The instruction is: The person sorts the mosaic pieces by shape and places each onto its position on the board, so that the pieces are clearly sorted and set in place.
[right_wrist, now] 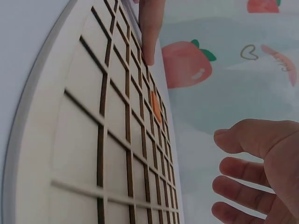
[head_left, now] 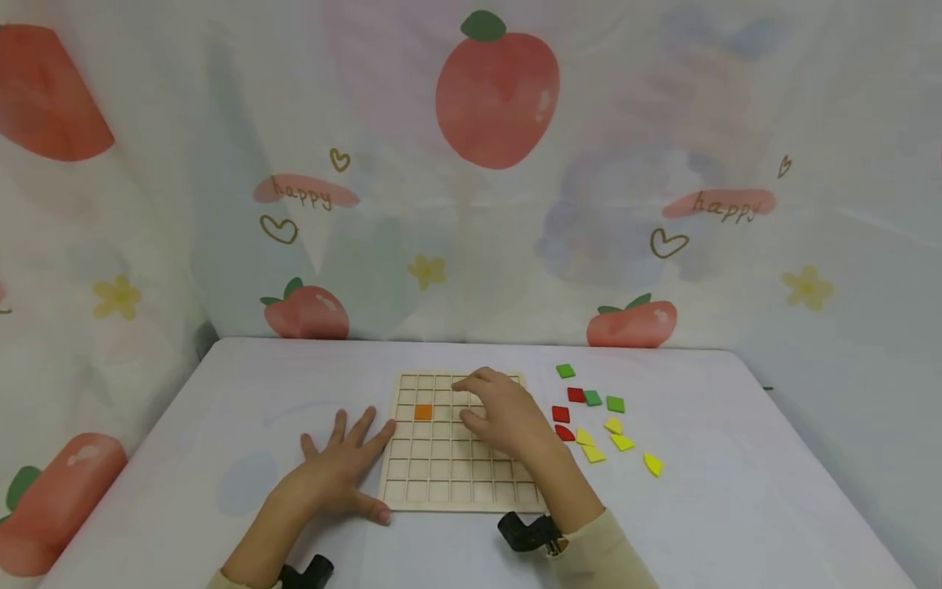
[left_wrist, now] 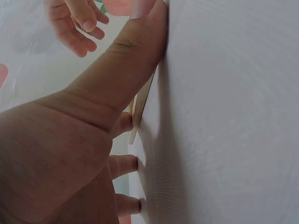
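Note:
A light wooden grid board point(head_left: 417, 469) lies flat on the table, with one orange square tile point(head_left: 423, 412) in a cell near its upper left. My left hand point(head_left: 331, 473) rests on the table with fingers spread, its index fingertip and thumb at the board's left edge. In the left wrist view the thumb point(left_wrist: 117, 70) lies along the board's side. Over the upper right of the board hovers my right hand point(head_left: 508, 413), thumb and fingers apart. The right wrist view shows nothing between those fingers point(right_wrist: 243, 193), which are raised above the grid.
Right of the board lie loose pieces: several green tiles point(head_left: 615, 404), red pieces point(head_left: 561, 415) and yellow pieces point(head_left: 653, 465). A printed cloth point(head_left: 471, 245) hangs behind the white table point(head_left: 736, 491). Each wrist carries a black camera mount point(head_left: 526, 532).

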The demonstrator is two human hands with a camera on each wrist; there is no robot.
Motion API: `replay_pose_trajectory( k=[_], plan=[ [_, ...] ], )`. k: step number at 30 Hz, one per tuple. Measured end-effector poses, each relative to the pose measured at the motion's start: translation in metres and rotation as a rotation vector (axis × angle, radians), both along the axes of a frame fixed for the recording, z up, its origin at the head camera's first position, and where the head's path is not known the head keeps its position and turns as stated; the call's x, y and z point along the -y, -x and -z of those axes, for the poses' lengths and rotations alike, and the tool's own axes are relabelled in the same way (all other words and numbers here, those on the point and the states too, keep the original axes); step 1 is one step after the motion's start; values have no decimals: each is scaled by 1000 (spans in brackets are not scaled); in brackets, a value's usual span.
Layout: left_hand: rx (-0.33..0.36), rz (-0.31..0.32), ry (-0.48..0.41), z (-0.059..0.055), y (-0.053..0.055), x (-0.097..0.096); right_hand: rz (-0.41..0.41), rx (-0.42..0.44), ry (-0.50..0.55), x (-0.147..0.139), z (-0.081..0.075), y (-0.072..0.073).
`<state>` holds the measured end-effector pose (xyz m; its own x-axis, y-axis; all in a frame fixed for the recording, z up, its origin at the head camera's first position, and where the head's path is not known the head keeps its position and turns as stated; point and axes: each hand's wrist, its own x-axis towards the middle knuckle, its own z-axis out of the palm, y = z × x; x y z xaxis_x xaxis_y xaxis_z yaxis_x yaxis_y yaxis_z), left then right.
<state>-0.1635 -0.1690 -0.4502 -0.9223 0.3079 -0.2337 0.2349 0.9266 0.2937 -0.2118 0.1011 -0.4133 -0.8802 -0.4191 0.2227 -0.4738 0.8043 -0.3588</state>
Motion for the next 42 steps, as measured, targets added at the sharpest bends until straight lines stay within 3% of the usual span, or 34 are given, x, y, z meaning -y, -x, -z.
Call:
replay_pose_trajectory(
  k=[10,21,28,42],
  plan=[
    [7,0,-19,1,-1,0,45,-5,11,-33,-1,-1],
    [-6,6,-21,4,0,0,81,-37,80,-67,-4,7],
    [-6,9,-24,1,0,1,109,-95,110,-85,-3,12],
    [-4,-3,-41,-2,-2,2,249,-1,99,-105,-11,14]
  ],
)
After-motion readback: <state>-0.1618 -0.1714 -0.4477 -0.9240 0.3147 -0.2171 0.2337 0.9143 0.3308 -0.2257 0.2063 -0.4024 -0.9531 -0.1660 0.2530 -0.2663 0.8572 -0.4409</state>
